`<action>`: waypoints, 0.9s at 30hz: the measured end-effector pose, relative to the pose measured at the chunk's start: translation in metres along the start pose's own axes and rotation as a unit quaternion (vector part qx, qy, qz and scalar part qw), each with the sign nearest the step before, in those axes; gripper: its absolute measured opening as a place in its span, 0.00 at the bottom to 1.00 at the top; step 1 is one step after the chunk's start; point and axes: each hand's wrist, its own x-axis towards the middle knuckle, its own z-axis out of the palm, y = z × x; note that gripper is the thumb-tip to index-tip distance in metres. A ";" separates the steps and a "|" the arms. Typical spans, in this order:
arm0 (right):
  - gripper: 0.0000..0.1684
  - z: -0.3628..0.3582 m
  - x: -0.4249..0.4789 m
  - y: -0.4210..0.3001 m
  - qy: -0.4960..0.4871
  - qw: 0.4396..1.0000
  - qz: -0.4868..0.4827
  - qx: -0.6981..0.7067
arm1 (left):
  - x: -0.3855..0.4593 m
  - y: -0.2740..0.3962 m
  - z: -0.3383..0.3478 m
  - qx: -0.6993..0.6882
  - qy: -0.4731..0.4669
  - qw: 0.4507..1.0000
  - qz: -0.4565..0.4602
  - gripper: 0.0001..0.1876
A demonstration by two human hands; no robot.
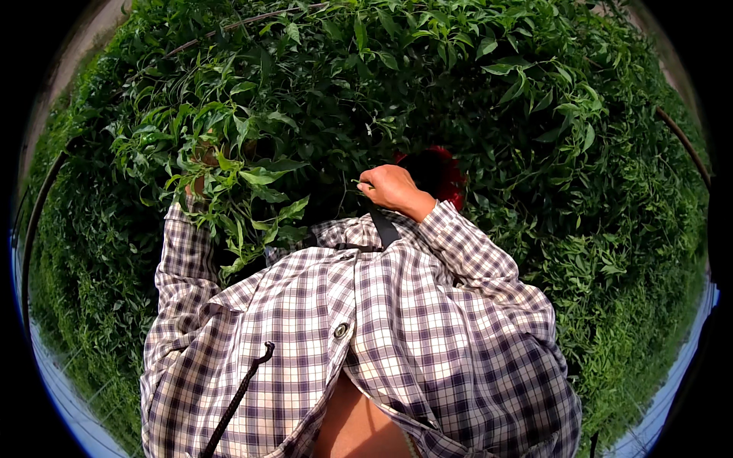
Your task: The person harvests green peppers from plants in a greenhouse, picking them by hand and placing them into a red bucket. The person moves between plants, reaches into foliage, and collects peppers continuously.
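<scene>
Leafy green plants fill the space before me. My right hand is closed in front of my chest, with a small thin green piece, perhaps a stem or pod, at its fingertips. Just behind and beside that hand is a red container with a dark opening, partly hidden by the hand and leaves. My left hand reaches into the foliage on the left and is mostly covered by leafy branches; its fingers and anything in them are hidden.
Thin curved stakes or rods stand at the left and right among the plants. A long thin stem or rod crosses the foliage at the top. A black strap lies at my waist, and a black cord hangs over my checked shirt.
</scene>
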 end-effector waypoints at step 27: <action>0.14 0.040 0.165 -0.024 -0.015 0.922 0.144 0.358 | 0.067 0.066 0.038 0.232 -0.002 0.968 0.098 0.09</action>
